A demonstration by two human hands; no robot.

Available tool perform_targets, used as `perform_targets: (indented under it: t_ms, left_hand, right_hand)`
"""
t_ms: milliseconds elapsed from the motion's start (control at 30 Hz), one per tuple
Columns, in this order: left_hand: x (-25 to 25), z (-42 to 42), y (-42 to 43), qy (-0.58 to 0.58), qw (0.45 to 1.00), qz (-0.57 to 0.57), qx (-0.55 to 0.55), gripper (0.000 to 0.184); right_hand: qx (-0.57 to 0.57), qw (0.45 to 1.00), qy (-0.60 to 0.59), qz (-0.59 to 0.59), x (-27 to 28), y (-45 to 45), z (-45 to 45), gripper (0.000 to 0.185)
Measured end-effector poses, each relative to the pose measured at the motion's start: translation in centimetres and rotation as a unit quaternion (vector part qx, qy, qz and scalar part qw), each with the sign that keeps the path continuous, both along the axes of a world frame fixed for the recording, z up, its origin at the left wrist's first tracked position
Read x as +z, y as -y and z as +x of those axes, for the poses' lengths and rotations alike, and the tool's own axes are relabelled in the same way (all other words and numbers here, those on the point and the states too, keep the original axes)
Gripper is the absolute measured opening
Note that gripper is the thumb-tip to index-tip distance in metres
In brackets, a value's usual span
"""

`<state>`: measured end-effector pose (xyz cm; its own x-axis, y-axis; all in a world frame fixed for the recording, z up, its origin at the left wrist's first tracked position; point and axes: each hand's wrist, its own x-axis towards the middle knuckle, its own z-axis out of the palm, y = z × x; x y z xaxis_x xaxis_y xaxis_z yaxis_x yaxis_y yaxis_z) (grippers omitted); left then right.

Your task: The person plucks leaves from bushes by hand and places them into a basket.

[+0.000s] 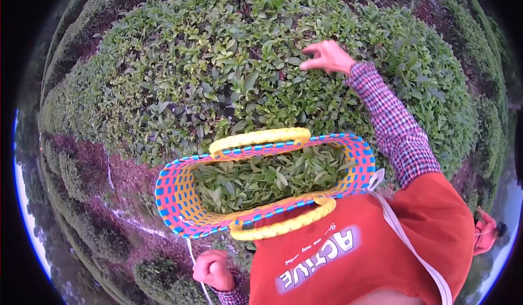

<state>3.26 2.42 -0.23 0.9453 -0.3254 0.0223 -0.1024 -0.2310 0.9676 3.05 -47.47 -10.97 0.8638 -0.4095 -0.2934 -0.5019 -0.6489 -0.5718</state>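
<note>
My right hand (pixel 328 57) reaches out over a leafy green bush (pixel 185 81), thumb and forefinger apart, with nothing visible between them. Down at the lower left, my left hand (pixel 212 268) is curled closed beside the basket's white strap (pixel 192 253); whatever its fingers may hold is hidden. Between the bush and my body hangs a woven basket (pixel 177 193) in pink, blue and yellow. Loose picked leaves (pixel 272 177) lie inside it. One yellow handle (pixel 261 137) stands on the bush side, and another yellow handle (pixel 283 220) rests against my red shirt.
More rows of bushes (pixel 81 239) run along both sides, with reddish-brown ground (pixel 131 196) between them. Another person in red (pixel 485 234) is at the far right edge. A pale strap (pixel 408 245) crosses my shirt.
</note>
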Motion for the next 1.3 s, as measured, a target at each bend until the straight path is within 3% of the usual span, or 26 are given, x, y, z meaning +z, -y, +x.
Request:
perform_targets:
  t_ms: [67, 133, 167, 233, 267, 300, 333, 367, 433, 533, 667, 867, 900, 933, 1000, 1033, 1100, 1133, 1167, 1267, 1300]
  left_hand:
    - [-1.2, 0.9, 2.4, 0.208, 0.975, -0.041, 0.073, 0.052]
    - [-1.5, 1.5, 5.0, 0.257, 0.965, -0.017, 0.041, 0.069]
    - [-1.8, 1.8, 5.1, 0.234, 0.972, 0.006, -0.027, 0.071]
    - [-1.3, 2.7, 5.9, 0.189, 0.954, 0.117, -0.201, 0.057]
    - [-1.4, 3.1, 6.5, 0.194, 0.925, 0.18, -0.272, 0.05]
    - [-2.0, 3.0, 7.4, 0.266, 0.916, 0.184, -0.238, 0.036]
    - [-2.2, 3.2, 7.8, 0.233, 0.925, 0.192, -0.232, 0.033]
    - [-2.1, 3.3, 8.0, 0.198, 0.93, 0.201, -0.234, 0.03]
    - [-2.4, 3.5, 8.3, 0.172, 0.939, 0.191, -0.228, 0.02]
    - [-2.4, 3.8, 8.9, 0.157, 0.94, 0.198, -0.228, 0.019]
    - [-2.4, 3.9, 9.0, 0.154, 0.944, 0.202, -0.209, 0.018]
    - [-2.1, 4.0, 9.5, 0.173, 0.936, 0.235, -0.199, 0.012]
    - [-2.3, 4.1, 9.4, 0.161, 0.942, 0.224, -0.192, 0.017]
    - [-2.4, 4.2, 9.5, 0.173, 0.943, 0.219, -0.18, 0.014]
    - [-2.6, 4.2, 9.7, 0.191, 0.944, 0.216, -0.158, 0.009]
    - [-2.2, 4.3, 9.7, 0.205, 0.939, 0.227, -0.16, 0.004]
    - [-2.5, 4.4, 9.2, 0.181, 0.949, 0.23, -0.119, 0.004]
    - [-2.5, 4.3, 9.0, 0.159, 0.956, 0.229, -0.092, 0.004]
    - [-2.2, 4.4, 9.1, 0.156, 0.959, 0.22, -0.084, 0.005]
    - [-2.6, 4.3, 9.0, 0.143, 0.964, 0.206, -0.085, 0.005]
    - [-2.8, 4.3, 9.0, 0.146, 0.964, 0.203, -0.094, 0.006]
  right_hand:
    - [-0.02, 0.994, 0.099, 0.035, -1.9, -0.4, -0.8, 0.038]
    - [-0.071, 0.976, 0.184, 0.095, -3.9, -0.9, -1.1, 0.03]
    - [-0.114, 0.96, 0.217, 0.137, -4.7, -1.3, -1.2, 0.026]
    - [-0.185, 0.92, 0.272, 0.213, -4.9, -1.8, -1.3, 0.019]
    - [-0.246, 0.869, 0.342, 0.258, -4.6, -1.8, -1.3, 0.019]
    - [-0.24, 0.882, 0.358, 0.19, -2.0, -1.8, -0.7, 0.019]
    - [-0.235, 0.89, 0.37, 0.124, 0.8, -1.9, -0.2, 0.019]
    - [-0.183, 0.894, 0.38, 0.153, 1.9, -1.7, 0.9, 0.018]
    - [-0.102, 0.953, 0.213, 0.189, 0.4, -0.2, 3.4, 0.028]
    - [0.072, 0.987, -0.005, 0.144, -1.2, 0.5, 7.4, 0.051]
    - [0.164, 0.962, -0.075, 0.207, -1.9, 0.5, 11.0, 0.056]
    - [-0.012, 0.963, 0.179, 0.202, -4.3, -1.5, 8.3, 0.023]
    - [-0.097, 0.913, 0.243, 0.312, -4.1, -1.9, 7.0, 0.021]
    - [-0.18, 0.89, 0.305, 0.287, -0.3, -2.8, 5.8, 0.021]
    - [-0.175, 0.841, 0.458, 0.231, 5.3, -2.7, 3.5, 0.022]
    - [-0.191, 0.828, 0.464, 0.25, 7.9, -3.3, 1.5, 0.021]
    - [-0.008, 0.89, 0.357, 0.284, 12.3, -4.8, -4.0, 0.024]
    - [0.181, 0.896, 0.378, 0.15, 11.0, -5.6, -5.8, 0.02]
    - [0.247, 0.925, 0.209, 0.198, 11.0, -8.4, -6.9, 0.019]
    - [0.355, 0.924, 0.126, 0.066, 8.0, -9.7, -7.5, 0.022]
    - [0.225, 0.959, 0.127, 0.118, 8.5, -8.9, -6.5, 0.029]
